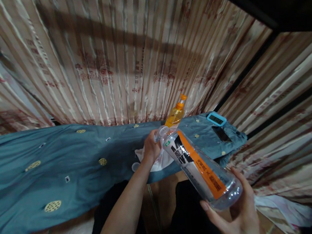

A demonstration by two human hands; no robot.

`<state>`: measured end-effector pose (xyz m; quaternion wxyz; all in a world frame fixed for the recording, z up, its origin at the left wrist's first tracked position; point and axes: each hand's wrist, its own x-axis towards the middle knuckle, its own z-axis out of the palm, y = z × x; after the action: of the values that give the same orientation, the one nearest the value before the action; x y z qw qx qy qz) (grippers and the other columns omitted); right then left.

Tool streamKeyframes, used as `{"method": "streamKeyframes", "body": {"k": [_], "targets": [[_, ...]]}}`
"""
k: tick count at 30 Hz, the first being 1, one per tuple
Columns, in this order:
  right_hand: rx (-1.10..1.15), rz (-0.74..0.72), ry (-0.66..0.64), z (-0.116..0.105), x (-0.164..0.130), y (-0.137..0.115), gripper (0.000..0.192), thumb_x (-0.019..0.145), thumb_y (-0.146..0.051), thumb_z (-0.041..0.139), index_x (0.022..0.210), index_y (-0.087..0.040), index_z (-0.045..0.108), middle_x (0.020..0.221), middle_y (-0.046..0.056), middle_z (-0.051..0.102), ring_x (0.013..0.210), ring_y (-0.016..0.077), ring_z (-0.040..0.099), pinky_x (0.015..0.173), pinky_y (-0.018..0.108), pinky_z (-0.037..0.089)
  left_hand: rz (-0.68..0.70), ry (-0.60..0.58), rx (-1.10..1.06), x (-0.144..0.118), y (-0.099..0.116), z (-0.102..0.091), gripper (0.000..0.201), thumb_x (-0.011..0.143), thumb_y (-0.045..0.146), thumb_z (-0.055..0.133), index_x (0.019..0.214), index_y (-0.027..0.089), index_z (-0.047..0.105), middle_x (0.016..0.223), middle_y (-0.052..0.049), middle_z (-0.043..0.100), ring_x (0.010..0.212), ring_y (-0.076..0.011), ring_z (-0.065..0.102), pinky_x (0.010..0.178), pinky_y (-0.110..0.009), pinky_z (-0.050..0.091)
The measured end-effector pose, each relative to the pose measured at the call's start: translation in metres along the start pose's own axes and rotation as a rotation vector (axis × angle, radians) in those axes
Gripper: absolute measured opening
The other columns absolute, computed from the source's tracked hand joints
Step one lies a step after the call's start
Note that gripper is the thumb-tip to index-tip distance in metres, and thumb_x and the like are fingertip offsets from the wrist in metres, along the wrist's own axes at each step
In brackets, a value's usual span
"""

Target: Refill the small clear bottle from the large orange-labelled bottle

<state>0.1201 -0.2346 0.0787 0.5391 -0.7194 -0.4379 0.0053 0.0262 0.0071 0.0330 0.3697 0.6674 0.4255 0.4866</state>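
A large clear plastic bottle with an orange, white and black label lies tilted in front of me, its mouth toward the upper left. My right hand is wrapped around its base. At the mouth end, my left hand is closed on a small clear container, only partly visible and touching or very near the bottle's mouth. Under and beside the left hand is a white cloth on the bed cover. A small translucent round cup or cap rests by the left forearm.
An orange pump bottle stands behind the clear bottle's mouth. Farther right on the teal patterned cover are a blue-framed digital clock and a dark phone. Pleated curtains close in the back and right. Pale fabric lies low right.
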Motion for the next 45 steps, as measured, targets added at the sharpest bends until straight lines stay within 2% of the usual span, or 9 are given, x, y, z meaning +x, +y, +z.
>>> {"method": "streamKeyframes", "body": {"k": [6, 8, 13, 21, 26, 34, 38, 43, 45], "targets": [[-0.080, -0.210, -0.035, -0.004, 0.005, 0.015, 0.096, 0.065, -0.040, 0.080, 0.145, -0.022, 0.031, 0.139, 0.012, 0.043, 0.110, 0.0212, 0.056, 0.078, 0.026, 0.053, 0.025, 0.024, -0.016, 0.000, -0.002, 0.002, 0.029, 0.079, 0.037, 0.063, 0.100, 0.017, 0.063, 0.100, -0.010, 0.073, 0.094, -0.0252, 0.068, 0.085, -0.036, 0.052], [-0.083, -0.238, -0.045, -0.004, 0.006, 0.016, 0.096, 0.065, -0.038, 0.080, 0.146, -0.023, 0.030, 0.140, 0.010, 0.042, 0.111, 0.0202, 0.055, 0.078, 0.024, 0.053, 0.030, 0.028, -0.014, 0.001, -0.004, 0.003, 0.028, 0.079, 0.035, 0.063, 0.099, 0.016, 0.063, 0.099, -0.010, 0.073, 0.093, -0.0250, 0.068, 0.085, -0.036, 0.052], [-0.054, -0.174, -0.021, -0.005, 0.003, 0.011, 0.096, 0.063, -0.041, 0.081, 0.144, -0.023, 0.032, 0.135, 0.010, 0.046, 0.112, 0.0207, 0.056, 0.086, 0.027, 0.051, 0.066, 0.027, 0.000, 0.001, -0.007, 0.006, 0.026, 0.081, 0.035, 0.061, 0.099, 0.016, 0.063, 0.095, -0.010, 0.072, 0.090, -0.0235, 0.067, 0.084, -0.035, 0.052], [-0.066, -0.164, -0.017, -0.005, 0.002, 0.012, 0.096, 0.063, -0.044, 0.081, 0.144, -0.021, 0.033, 0.133, 0.012, 0.048, 0.112, 0.0232, 0.056, 0.086, 0.031, 0.051, 0.097, 0.010, 0.033, -0.001, -0.007, 0.005, 0.024, 0.082, 0.031, 0.059, 0.100, 0.016, 0.061, 0.099, -0.010, 0.071, 0.096, -0.0249, 0.066, 0.088, -0.036, 0.050], [-0.051, -0.159, -0.024, -0.007, 0.002, 0.014, 0.096, 0.063, -0.043, 0.080, 0.144, -0.022, 0.033, 0.140, 0.012, 0.042, 0.116, 0.0246, 0.053, 0.080, 0.030, 0.053, 0.111, 0.004, 0.057, -0.001, -0.007, 0.004, 0.023, 0.081, 0.028, 0.058, 0.100, 0.017, 0.061, 0.100, -0.009, 0.071, 0.097, -0.0242, 0.066, 0.088, -0.035, 0.051], [-0.073, -0.144, -0.019, -0.008, 0.001, 0.018, 0.096, 0.063, -0.043, 0.080, 0.144, -0.021, 0.033, 0.143, 0.013, 0.040, 0.125, 0.0294, 0.046, 0.090, 0.038, 0.050, 0.100, 0.001, 0.034, -0.003, -0.003, 0.002, 0.025, 0.081, 0.034, 0.058, 0.099, 0.017, 0.061, 0.099, -0.009, 0.071, 0.094, -0.0234, 0.067, 0.087, -0.034, 0.051], [-0.084, -0.176, -0.018, -0.008, 0.001, 0.017, 0.096, 0.063, -0.042, 0.080, 0.144, -0.020, 0.034, 0.137, 0.013, 0.045, 0.117, 0.0268, 0.052, 0.086, 0.036, 0.051, 0.066, -0.002, 0.013, -0.003, 0.000, 0.000, 0.027, 0.081, 0.037, 0.059, 0.100, 0.017, 0.062, 0.096, -0.008, 0.072, 0.093, -0.0234, 0.067, 0.085, -0.034, 0.051], [-0.006, -0.002, 0.003, -0.003, -0.002, 0.005, 0.096, 0.064, -0.047, 0.077, 0.144, -0.018, 0.033, 0.139, 0.014, 0.044, 0.119, 0.0273, 0.051, 0.094, 0.039, 0.047, 0.044, -0.006, 0.013, -0.002, 0.001, 0.001, 0.027, 0.081, 0.036, 0.061, 0.099, 0.017, 0.063, 0.098, -0.009, 0.073, 0.093, -0.0238, 0.068, 0.085, -0.034, 0.052], [-0.003, 0.012, 0.009, -0.001, -0.003, 0.001, 0.096, 0.064, -0.049, 0.077, 0.143, -0.018, 0.033, 0.141, 0.015, 0.043, 0.123, 0.0289, 0.049, 0.098, 0.043, 0.044, 0.034, -0.004, 0.010, -0.002, 0.001, 0.001, 0.029, 0.080, 0.037, 0.061, 0.101, 0.017, 0.063, 0.098, -0.009, 0.073, 0.094, -0.0243, 0.068, 0.085, -0.034, 0.052]]}}
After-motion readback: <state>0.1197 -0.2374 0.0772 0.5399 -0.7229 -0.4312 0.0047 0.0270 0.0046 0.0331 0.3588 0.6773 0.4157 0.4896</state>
